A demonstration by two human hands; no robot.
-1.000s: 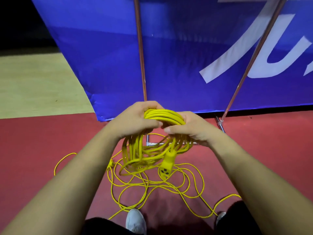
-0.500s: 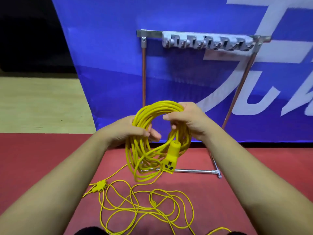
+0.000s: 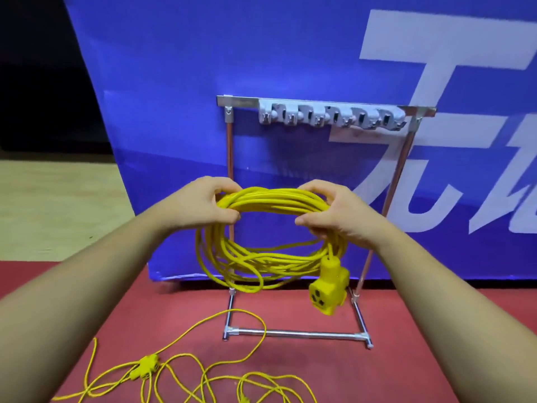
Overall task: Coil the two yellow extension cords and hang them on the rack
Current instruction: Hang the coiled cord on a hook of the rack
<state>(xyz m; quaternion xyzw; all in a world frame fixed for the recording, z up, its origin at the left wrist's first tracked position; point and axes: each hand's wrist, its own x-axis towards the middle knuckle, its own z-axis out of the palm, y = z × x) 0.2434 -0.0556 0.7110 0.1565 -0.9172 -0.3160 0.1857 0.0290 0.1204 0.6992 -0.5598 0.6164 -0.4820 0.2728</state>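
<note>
Knuckles-up left hand (image 3: 200,206) and right hand (image 3: 341,218) grip coiled cord (image 3: 276,199).

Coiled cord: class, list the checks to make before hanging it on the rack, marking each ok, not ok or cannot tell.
1. Left hand grip on coiled cord: ok, fingers curled round it.
2. Right hand grip: ok.
3. Coil level with rack hooks: not ok, it is below them.
4. Hooks free: ok.
5. Socket block tucked in: not ok, it dangles.
6. Second cord coiled: not ok, loose on floor.
</note>
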